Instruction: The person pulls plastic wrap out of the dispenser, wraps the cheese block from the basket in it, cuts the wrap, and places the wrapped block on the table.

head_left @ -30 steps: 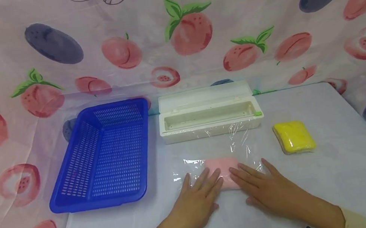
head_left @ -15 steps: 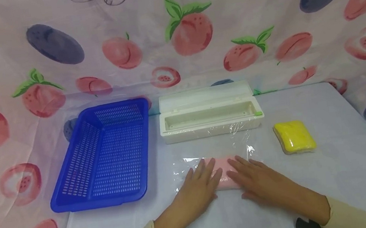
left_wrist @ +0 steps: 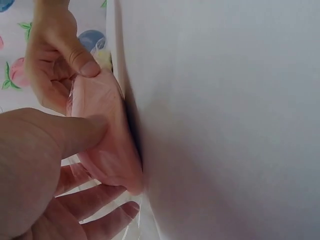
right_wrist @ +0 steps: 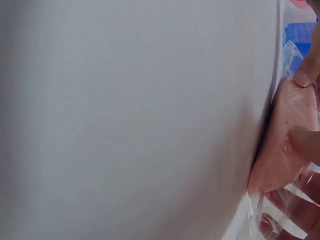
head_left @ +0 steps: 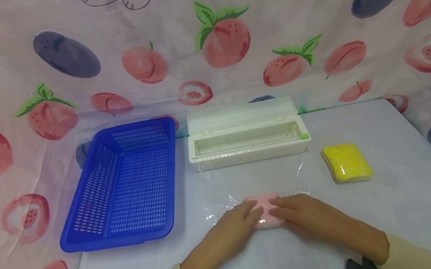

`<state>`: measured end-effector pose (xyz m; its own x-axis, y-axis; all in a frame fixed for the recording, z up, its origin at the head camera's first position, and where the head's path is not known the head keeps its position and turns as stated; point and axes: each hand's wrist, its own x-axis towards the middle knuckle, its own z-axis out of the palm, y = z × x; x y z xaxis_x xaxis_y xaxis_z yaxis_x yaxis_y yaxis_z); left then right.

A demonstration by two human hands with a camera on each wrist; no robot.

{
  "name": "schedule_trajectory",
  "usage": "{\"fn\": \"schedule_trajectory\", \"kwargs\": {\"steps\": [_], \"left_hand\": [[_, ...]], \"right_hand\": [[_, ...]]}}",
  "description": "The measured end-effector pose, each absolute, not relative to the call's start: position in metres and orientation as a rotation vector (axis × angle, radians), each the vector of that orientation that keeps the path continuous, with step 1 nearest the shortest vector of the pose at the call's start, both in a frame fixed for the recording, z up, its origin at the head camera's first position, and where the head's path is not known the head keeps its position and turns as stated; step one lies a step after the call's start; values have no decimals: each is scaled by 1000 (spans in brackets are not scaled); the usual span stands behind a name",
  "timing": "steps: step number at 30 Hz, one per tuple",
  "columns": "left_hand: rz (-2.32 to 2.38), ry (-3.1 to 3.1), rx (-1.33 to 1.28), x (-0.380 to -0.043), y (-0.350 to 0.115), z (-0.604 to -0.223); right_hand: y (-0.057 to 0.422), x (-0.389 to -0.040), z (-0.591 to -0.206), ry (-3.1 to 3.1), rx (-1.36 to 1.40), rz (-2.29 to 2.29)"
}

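Observation:
A pink, flat, rounded pad [head_left: 266,215] with clear plastic film [head_left: 224,209] over it lies in front of me on the table. My left hand [head_left: 232,228] holds its left end, thumb [left_wrist: 82,132] against the near side and fingers curled toward the far side. At the other end, my right hand [head_left: 308,217] grips it the same way. In the right wrist view, the right thumb [right_wrist: 305,142] presses into the film-covered pink surface. Loose film spreads out past both ends and crinkles around the fingertips.
Behind the pad stands a long white film dispenser box [head_left: 250,155], lid raised. A blue perforated basket [head_left: 168,193] is on the left. To the right lies a yellow wrapped pad [head_left: 348,162]. A fruit-printed cloth [head_left: 233,83] hangs behind the table.
Both hands have gone from lying spread over the pad to gripping its ends with curled fingers. The pad has shifted slightly toward me, and the film in front of the box has slackened.

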<state>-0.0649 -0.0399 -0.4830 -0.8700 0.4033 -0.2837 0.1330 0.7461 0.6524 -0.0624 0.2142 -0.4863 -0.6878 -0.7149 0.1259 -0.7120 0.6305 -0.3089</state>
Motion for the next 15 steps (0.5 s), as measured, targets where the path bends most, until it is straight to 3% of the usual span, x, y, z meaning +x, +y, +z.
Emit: {"fn": "schedule_trajectory", "kwargs": {"steps": [3,9,15], "left_hand": [[868,2589,541,-61,-42,-482],[442,2801,1210,-67,-54,-481],[588,2690,1103,-87,-57,-477]], "right_hand": [[216,-59,-486,2825,-1205,-544],[219,-62,-481,2757,-940,-654],[222,-83,-479,2673,-782,-832]]}}
